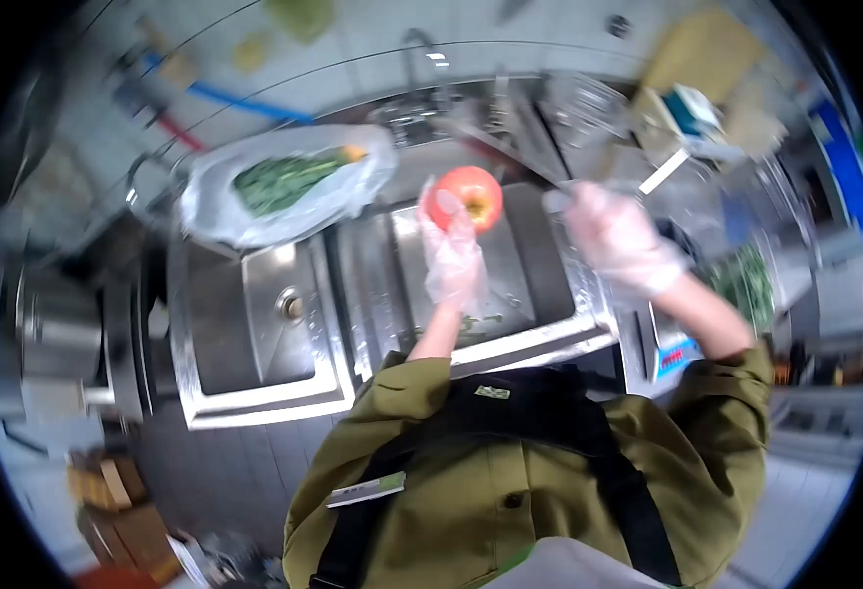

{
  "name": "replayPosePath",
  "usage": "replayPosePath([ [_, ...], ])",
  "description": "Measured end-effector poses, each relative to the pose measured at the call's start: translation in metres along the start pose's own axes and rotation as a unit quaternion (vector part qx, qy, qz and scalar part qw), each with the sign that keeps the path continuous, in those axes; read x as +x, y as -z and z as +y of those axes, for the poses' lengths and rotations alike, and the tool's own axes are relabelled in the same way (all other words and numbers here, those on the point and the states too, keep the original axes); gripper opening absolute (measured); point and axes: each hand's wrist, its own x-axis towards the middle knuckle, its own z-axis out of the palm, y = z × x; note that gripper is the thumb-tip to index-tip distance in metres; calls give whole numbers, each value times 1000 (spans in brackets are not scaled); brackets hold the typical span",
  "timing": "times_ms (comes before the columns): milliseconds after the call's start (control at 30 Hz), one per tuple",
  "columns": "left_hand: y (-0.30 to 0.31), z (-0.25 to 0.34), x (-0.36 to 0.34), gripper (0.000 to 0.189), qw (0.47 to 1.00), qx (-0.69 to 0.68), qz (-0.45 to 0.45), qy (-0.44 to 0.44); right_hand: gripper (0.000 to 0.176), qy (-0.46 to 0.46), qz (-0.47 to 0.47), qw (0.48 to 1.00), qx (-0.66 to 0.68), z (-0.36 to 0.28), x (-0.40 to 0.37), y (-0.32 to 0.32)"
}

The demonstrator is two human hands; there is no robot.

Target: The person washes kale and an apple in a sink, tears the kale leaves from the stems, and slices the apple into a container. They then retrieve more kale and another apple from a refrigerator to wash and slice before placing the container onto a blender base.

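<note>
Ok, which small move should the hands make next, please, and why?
I would probably bring the knife slowly toward the apple, keeping the left fingers away from its edge. The left hand supports the apple, whose visible side looks uncut, while the right hand holds the blurred knife, seemingly apart from it.

Wears olive-green shirt (549, 461) with dark round button (513, 501) and sleeves (414, 381) ending short of clear, wrinkled plastic gloves (454, 270). Bears black straps (639, 496) either side of button, white-and-green badge (366, 489) left of button, small pale label (492, 391) on black panel (549, 398) lower than button.
</note>
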Motion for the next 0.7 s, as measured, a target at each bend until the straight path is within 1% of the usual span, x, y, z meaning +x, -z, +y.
replayPosePath([
  [33,-9,9,-2,61,1000,4,-24,8,14,-42,6,998,-41,-18,-11,-5],
  [67,-20,15,-9,65,994,-90,-40,39,14,-86,11,995,-42,-26,-23,-8],
  [100,-29,17,-17,67,992,-113,-56,28,13,-129,16,991,-42,-34,-35,-11],
  [200,-52,20,-35,75,983,-159,-94,12,11,-257,49,965,8,-55,-62,5],
  [233,-59,21,-41,79,980,-171,-106,9,10,-291,59,954,49,-55,-72,8],
  [300,-73,23,-53,80,978,-161,-130,-14,11,-324,107,936,86,-59,-87,19],
  [333,-80,38,-61,82,972,-187,-136,36,12,-368,87,921,96,-61,-94,25],
  [367,-86,37,-66,82,975,-167,-145,0,13,-380,101,915,96,-62,-100,31],
  [433,-100,37,-73,81,976,-127,-157,-77,14,-419,85,896,124,-68,-110,53],
  [500,-110,54,-88,81,972,-84,-178,-130,14,-367,127,914,115,-61,-128,60],
  [567,-128,66,-104,81,958,-69,-204,-189,15,-386,116,904,144,-60,-140,86],
  [600,-139,68,-110,81,955,-99,-208,-184,16,-355,126,919,121,-51,-154,87],
  [667,-161,72,-122,80,947,-159,-217,-175,18,-362,128,914,131,-42,-169,108],
  [700,-173,67,-124,80,940,-135,-208,-233,19,-371,123,912,129,-36,-177,119],
])
